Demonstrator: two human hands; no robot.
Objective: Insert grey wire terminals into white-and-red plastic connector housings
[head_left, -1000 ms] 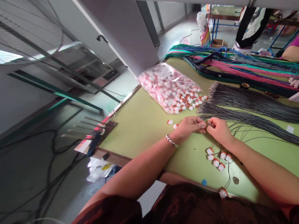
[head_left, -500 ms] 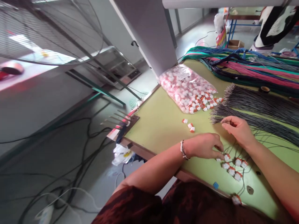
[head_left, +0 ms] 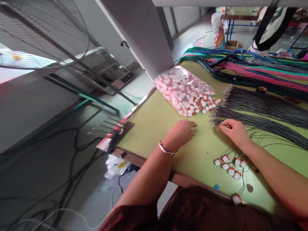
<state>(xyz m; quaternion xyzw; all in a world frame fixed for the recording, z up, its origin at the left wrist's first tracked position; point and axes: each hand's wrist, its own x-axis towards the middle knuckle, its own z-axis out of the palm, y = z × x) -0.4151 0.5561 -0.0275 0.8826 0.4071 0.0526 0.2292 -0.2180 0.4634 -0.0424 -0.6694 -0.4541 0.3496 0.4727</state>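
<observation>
My left hand (head_left: 184, 133) is curled over the table with its fingers closed on a small white connector (head_left: 192, 128), most of which the fingers hide. My right hand (head_left: 234, 133) pinches at the tips of a bundle of black wires (head_left: 243, 118); a thin black wire seems to be between thumb and forefinger. Below that hand lie several white-and-orange connectors (head_left: 225, 166) with black wires running from them. One more wired connector (head_left: 236, 199) rests at the table's near edge.
An open clear bag (head_left: 183, 86) of connectors lies at the back, some spilling from its mouth. Beyond the black wires stretch coloured cable bundles (head_left: 252, 67) and a tape roll (head_left: 261, 89). A pronged metal rack (head_left: 120, 131) is at the table's left corner. A fan (head_left: 43, 32) stands left.
My left hand has moved left and away from the wired connectors to where the loose ones lay, now covering them. My right hand has reached the black wire tips and closed there.
</observation>
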